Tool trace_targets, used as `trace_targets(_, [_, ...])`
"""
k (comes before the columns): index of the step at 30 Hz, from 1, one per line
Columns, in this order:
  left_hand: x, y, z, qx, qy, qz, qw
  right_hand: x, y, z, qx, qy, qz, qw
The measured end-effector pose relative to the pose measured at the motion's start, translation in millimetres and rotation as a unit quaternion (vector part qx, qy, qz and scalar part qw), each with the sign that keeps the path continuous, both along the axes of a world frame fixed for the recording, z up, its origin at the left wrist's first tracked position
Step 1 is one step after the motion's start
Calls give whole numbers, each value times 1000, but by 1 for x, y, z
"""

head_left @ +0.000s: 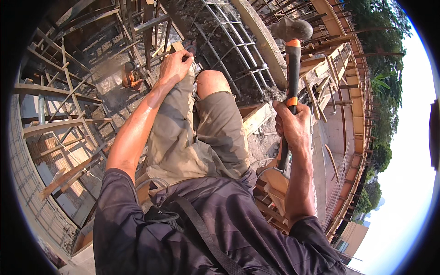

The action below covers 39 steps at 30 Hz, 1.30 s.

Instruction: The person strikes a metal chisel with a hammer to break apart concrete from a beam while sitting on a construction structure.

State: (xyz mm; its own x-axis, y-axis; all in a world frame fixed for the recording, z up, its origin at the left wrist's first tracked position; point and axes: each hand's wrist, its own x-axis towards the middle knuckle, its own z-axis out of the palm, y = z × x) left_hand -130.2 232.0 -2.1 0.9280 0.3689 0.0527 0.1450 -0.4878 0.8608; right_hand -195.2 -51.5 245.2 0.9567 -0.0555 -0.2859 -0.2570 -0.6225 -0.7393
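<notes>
My right hand (295, 123) is wrapped round the black and orange handle of a hammer (293, 68). The hammer stands upright, its dark, dusty metal head at the top. By my left knee, my left hand (175, 68) is closed with the fingers curled together; whatever may be in them is hidden. A small wooden block (177, 46) shows just beyond that hand. My legs, in khaki trousers (183, 137), are bent below my hands, and one knee is bare.
A steel rebar cage (233, 41) runs along a trench ahead, beside a concrete edge (261, 34). Timber props and beams (59, 91) stand down on the left, where another person (131, 75) is at work. Wooden formwork (355, 91) curves along the right. A board (256, 118) lies beside my leg.
</notes>
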Motion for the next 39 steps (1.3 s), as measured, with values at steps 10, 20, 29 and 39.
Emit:
trace_targets(10, [-3, 2, 9, -31, 30, -3, 999, 28, -44, -52, 125, -293, 1, 948])
trace_targets(20, [2, -14, 11, 4, 20, -25, 999, -10, -11, 31, 33, -41, 1, 999])
trace_targets(29, [-9, 5, 2, 2, 44, 1, 999, 23, 13, 76, 329, -436, 114, 830])
trace_targets(39, [-1, -5, 17, -7, 25, -9, 1000, -6, -44, -76, -118, 85, 12, 989])
